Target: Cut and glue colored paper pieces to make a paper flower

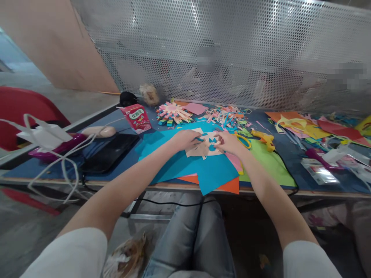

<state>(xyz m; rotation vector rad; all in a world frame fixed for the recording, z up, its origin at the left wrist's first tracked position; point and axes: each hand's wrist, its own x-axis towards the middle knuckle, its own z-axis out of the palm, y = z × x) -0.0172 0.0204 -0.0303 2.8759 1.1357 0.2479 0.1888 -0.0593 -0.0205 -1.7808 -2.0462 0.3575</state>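
The blue-topped table (pixel 285 151) stands before a perforated metal panel (pixel 162 42), with a red chair (pixel 24 102) at frame left. At centre, cut pale paper (pixel 198 149) lies on blue sheets (pixel 176 166); the left hand (pixel 186 139) and right hand (pixel 228 143) touch it, their grip unclear.

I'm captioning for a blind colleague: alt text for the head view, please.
A person's left hand and right hand handle cut cream paper over blue paper. Around them on the table lie paper scraps, a yellow glue gun and a pink drink carton.
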